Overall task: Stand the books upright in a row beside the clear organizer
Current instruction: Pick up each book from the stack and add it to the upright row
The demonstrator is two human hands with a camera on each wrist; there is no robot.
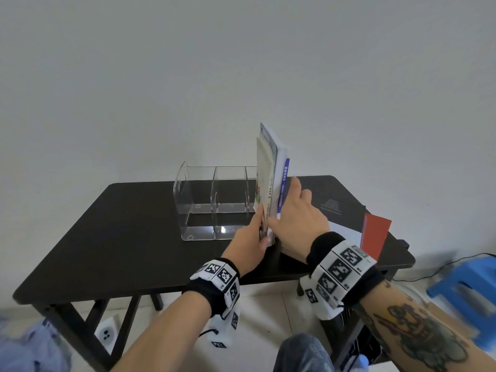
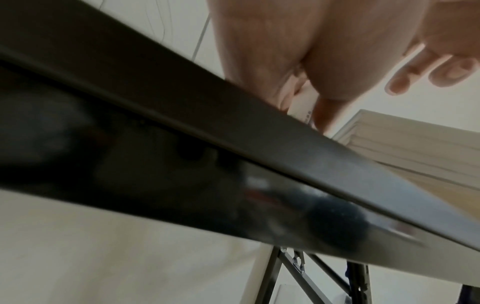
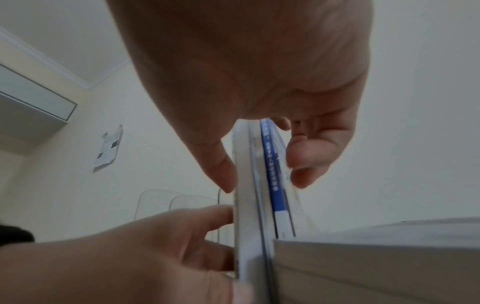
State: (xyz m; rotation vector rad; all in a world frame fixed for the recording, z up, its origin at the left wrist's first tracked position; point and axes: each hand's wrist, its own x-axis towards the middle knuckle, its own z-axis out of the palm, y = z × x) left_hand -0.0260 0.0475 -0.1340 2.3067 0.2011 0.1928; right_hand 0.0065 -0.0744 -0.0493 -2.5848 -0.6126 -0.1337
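Two books stand upright on the black table (image 1: 120,237), right against the right end of the clear organizer (image 1: 214,202). One is a taller book with a blue and white spine (image 1: 281,167) (image 3: 270,174). The other is a shorter cream one (image 1: 264,178) (image 3: 246,216) on its left. My right hand (image 1: 288,208) (image 3: 259,174) pinches the pair, thumb on the left face and fingers on the right. My left hand (image 1: 261,229) (image 3: 182,236) grips their lower near edge, with its fingers on the cream cover. The left wrist view shows mostly the table edge (image 2: 233,144).
More books lie flat at the table's right end: a red one (image 1: 375,232) on top, a white one (image 1: 341,229), a black one (image 1: 332,205). Thick page edges (image 3: 376,257) sit just right of the upright pair. A blue stool (image 1: 467,285) stands right of the table.
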